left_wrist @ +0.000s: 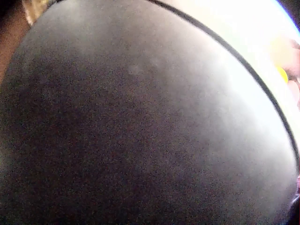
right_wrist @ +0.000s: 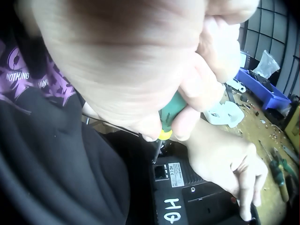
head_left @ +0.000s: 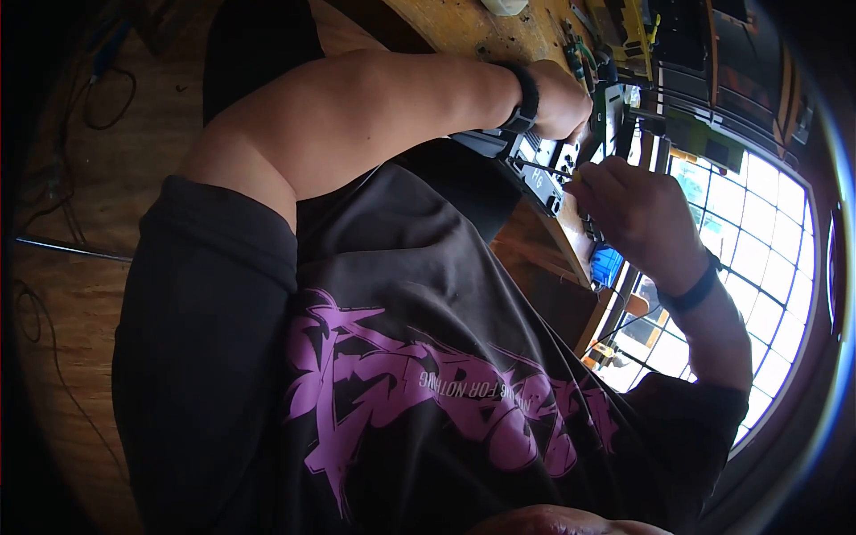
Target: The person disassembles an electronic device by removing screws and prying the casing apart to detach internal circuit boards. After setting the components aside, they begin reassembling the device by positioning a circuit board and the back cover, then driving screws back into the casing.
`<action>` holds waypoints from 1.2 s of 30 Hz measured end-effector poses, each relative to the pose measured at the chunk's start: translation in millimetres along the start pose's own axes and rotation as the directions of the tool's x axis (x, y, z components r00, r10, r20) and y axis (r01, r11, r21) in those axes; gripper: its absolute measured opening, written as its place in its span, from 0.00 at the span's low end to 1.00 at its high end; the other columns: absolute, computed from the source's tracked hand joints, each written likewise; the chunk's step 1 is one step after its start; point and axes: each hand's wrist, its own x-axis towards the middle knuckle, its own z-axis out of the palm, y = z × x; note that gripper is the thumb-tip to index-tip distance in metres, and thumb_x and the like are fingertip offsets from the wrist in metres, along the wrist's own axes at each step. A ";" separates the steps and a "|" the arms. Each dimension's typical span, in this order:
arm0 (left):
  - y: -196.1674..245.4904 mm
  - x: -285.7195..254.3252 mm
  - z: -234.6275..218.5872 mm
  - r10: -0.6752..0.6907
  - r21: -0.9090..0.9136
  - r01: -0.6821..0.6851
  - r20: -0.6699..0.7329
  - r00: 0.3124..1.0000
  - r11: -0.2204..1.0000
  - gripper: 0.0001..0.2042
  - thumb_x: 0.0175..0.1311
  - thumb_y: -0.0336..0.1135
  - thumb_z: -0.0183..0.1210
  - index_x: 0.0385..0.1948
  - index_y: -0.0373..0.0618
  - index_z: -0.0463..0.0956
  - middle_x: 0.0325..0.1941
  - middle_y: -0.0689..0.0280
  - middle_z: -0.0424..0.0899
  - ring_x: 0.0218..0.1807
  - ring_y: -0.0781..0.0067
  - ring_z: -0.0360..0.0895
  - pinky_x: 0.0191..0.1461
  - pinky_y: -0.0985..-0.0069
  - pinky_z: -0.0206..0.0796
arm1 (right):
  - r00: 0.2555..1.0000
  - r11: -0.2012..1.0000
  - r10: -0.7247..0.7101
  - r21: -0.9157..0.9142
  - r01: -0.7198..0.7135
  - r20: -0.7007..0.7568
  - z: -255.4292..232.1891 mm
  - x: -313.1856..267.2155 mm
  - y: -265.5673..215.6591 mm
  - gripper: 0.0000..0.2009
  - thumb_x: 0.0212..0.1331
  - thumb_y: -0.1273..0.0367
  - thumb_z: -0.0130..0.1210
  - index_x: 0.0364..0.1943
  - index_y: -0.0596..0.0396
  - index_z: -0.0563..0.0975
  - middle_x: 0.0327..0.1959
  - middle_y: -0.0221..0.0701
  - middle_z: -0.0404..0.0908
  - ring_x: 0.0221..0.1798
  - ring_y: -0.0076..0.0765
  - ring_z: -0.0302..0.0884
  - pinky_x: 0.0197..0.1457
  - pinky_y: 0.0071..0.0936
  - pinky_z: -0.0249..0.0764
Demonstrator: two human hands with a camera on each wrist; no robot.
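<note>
My right hand (head_left: 629, 214) grips a screwdriver with a green handle (right_wrist: 172, 110) and a yellow collar. Its thin shaft points down to the corner of a black electronic device (right_wrist: 180, 194), beside a socket and a white label. White letters "HQ" (right_wrist: 172, 211) are marked on the casing. Across the device's other side, my left hand (right_wrist: 225, 164) rests with its fingers reaching down to the edge; in the head view the left hand (head_left: 557, 100) shows above the device. A blurred dark surface (left_wrist: 140, 117) fills most of the left wrist view.
On the wooden workbench (head_left: 455, 27) lie green-handled pliers (right_wrist: 280, 176), small scraps and a white plastic part (right_wrist: 226, 114). Farther back stands a blue bin (right_wrist: 267, 91) with a clear plastic bag (right_wrist: 267, 64). A bright gridded window (head_left: 749, 232) is beyond my right arm.
</note>
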 end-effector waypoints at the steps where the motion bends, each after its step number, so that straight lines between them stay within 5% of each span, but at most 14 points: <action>1: 0.6 -1.1 -0.9 -0.006 -0.007 0.005 -0.009 1.000 1.000 0.19 0.71 0.29 0.63 0.51 0.70 0.99 0.54 0.67 0.99 0.54 0.58 0.95 0.57 0.58 0.84 | 0.997 0.993 0.076 0.085 -0.077 0.021 0.0 1.3 -0.4 0.12 0.79 0.59 0.68 0.41 0.52 0.85 0.33 0.33 0.80 0.34 0.41 0.89 0.38 0.43 0.85; 3: 1.8 -3.3 -4.3 -0.007 -0.017 0.007 -0.003 1.000 1.000 0.16 0.73 0.31 0.64 0.50 0.68 0.99 0.54 0.68 1.00 0.55 0.58 0.96 0.58 0.59 0.84 | 0.980 0.951 0.200 0.237 -0.197 0.011 -2.6 6.7 -7.5 0.15 0.80 0.58 0.68 0.39 0.55 0.89 0.28 0.35 0.81 0.29 0.35 0.87 0.36 0.42 0.82; 5: 4.2 -5.7 -7.7 -0.009 -0.028 0.009 0.000 1.000 1.000 0.15 0.73 0.32 0.65 0.49 0.68 0.98 0.54 0.67 0.99 0.56 0.58 0.96 0.59 0.60 0.84 | 0.705 0.596 0.501 0.390 -0.701 0.501 -16.5 14.3 -10.2 0.18 0.83 0.56 0.67 0.42 0.57 0.92 0.25 0.34 0.84 0.27 0.25 0.82 0.34 0.36 0.77; 12: -2.3 -1.6 -2.8 0.011 -0.042 -0.010 0.022 1.000 0.999 0.17 0.73 0.31 0.63 0.52 0.67 0.98 0.55 0.68 0.99 0.57 0.59 0.95 0.60 0.59 0.84 | 0.476 0.103 0.445 0.484 -0.869 0.759 4.8 7.7 15.7 0.21 0.83 0.53 0.67 0.45 0.59 0.92 0.23 0.29 0.82 0.27 0.20 0.77 0.34 0.32 0.69; 13: -4.0 -0.1 -1.8 0.033 -0.042 -0.032 0.009 0.999 0.999 0.18 0.72 0.31 0.63 0.53 0.66 0.98 0.55 0.68 0.99 0.57 0.60 0.95 0.60 0.59 0.84 | 0.475 0.100 0.448 0.486 -0.868 0.758 9.2 4.2 12.7 0.21 0.83 0.53 0.67 0.45 0.59 0.92 0.23 0.29 0.82 0.27 0.20 0.77 0.34 0.32 0.69; 15: -6.7 1.3 -1.0 0.027 -0.044 -0.027 0.001 1.000 0.999 0.19 0.71 0.30 0.62 0.53 0.66 0.98 0.56 0.69 0.99 0.57 0.60 0.95 0.61 0.59 0.83 | 0.679 0.555 0.495 0.404 -0.728 0.542 13.0 -0.7 1.7 0.24 0.79 0.49 0.70 0.45 0.61 0.92 0.24 0.32 0.82 0.27 0.26 0.79 0.35 0.35 0.72; 17: -9.4 0.0 -3.4 0.065 -0.054 -0.064 0.002 0.998 0.996 0.19 0.71 0.30 0.61 0.54 0.65 0.97 0.57 0.69 0.99 0.58 0.59 0.95 0.62 0.58 0.83 | 0.653 0.570 0.555 0.336 -0.750 0.516 10.3 -3.9 -12.8 0.27 0.70 0.47 0.78 0.45 0.63 0.89 0.25 0.35 0.81 0.27 0.34 0.77 0.37 0.39 0.75; 19: -9.9 1.2 -6.0 0.066 -0.060 -0.066 -0.005 0.998 0.996 0.19 0.71 0.31 0.61 0.55 0.64 0.97 0.57 0.67 0.99 0.58 0.58 0.94 0.62 0.58 0.83 | 0.767 0.670 0.543 0.373 -0.641 0.343 39.4 -24.7 -14.4 0.31 0.61 0.48 0.85 0.44 0.65 0.85 0.22 0.37 0.80 0.25 0.41 0.77 0.41 0.44 0.77; 21: -11.4 0.7 -6.6 0.076 -0.056 -0.075 0.022 0.997 0.996 0.19 0.70 0.31 0.60 0.55 0.64 0.97 0.57 0.65 0.99 0.59 0.56 0.94 0.63 0.57 0.83 | 0.724 0.556 0.623 0.484 -0.676 0.295 76.3 -22.0 -33.0 0.34 0.50 0.54 0.91 0.46 0.65 0.81 0.36 0.42 0.87 0.36 0.48 0.87 0.46 0.47 0.82; 23: -20.2 0.0 7.3 0.107 -0.050 -0.111 -0.089 0.990 0.993 0.18 0.70 0.31 0.61 0.54 0.62 0.97 0.56 0.63 0.98 0.58 0.54 0.94 0.64 0.56 0.83 | 0.787 0.847 0.492 0.412 -0.335 -0.372 125.9 -19.6 -44.7 0.36 0.44 0.59 0.93 0.49 0.63 0.78 0.55 0.47 0.86 0.52 0.57 0.89 0.55 0.50 0.87; 24: -22.1 -1.5 5.8 0.106 -0.072 -0.114 -0.109 0.988 0.991 0.18 0.70 0.32 0.62 0.55 0.60 0.97 0.56 0.61 0.98 0.58 0.53 0.94 0.64 0.55 0.82 | 0.788 0.793 0.546 0.479 -0.377 -0.284 140.6 -24.1 -50.4 0.37 0.44 0.66 0.91 0.54 0.62 0.77 0.69 0.49 0.81 0.63 0.64 0.86 0.65 0.53 0.87; 28: -38.2 4.7 6.8 0.039 -0.297 -0.078 -0.134 0.990 0.952 0.15 0.74 0.32 0.63 0.56 0.52 0.95 0.54 0.57 0.98 0.58 0.55 0.94 0.64 0.59 0.83 | 0.660 0.742 0.617 0.598 -0.304 -0.429 188.7 -16.3 -52.3 0.30 0.53 0.73 0.83 0.58 0.62 0.78 0.72 0.51 0.84 0.71 0.63 0.86 0.68 0.52 0.86; 33: -36.3 -26.6 -8.2 0.010 -0.641 -0.098 -0.140 0.990 0.761 0.16 0.90 0.37 0.57 0.66 0.41 0.89 0.64 0.60 0.96 0.65 0.66 0.92 0.73 0.69 0.79 | 0.548 0.593 0.744 0.756 -0.277 -0.383 165.4 -33.6 -36.4 0.30 0.54 0.71 0.80 0.64 0.54 0.83 0.60 0.42 0.93 0.62 0.55 0.94 0.64 0.47 0.89; 36: -22.9 -50.4 -32.9 0.044 -0.811 -0.036 -0.013 0.999 0.583 0.19 0.93 0.42 0.56 0.70 0.38 0.86 0.70 0.62 0.92 0.74 0.68 0.85 0.84 0.62 0.70 | 0.616 0.565 0.719 0.787 -0.249 -0.322 134.3 -45.5 -10.6 0.27 0.51 0.68 0.82 0.58 0.55 0.85 0.49 0.44 0.94 0.53 0.56 0.96 0.55 0.45 0.89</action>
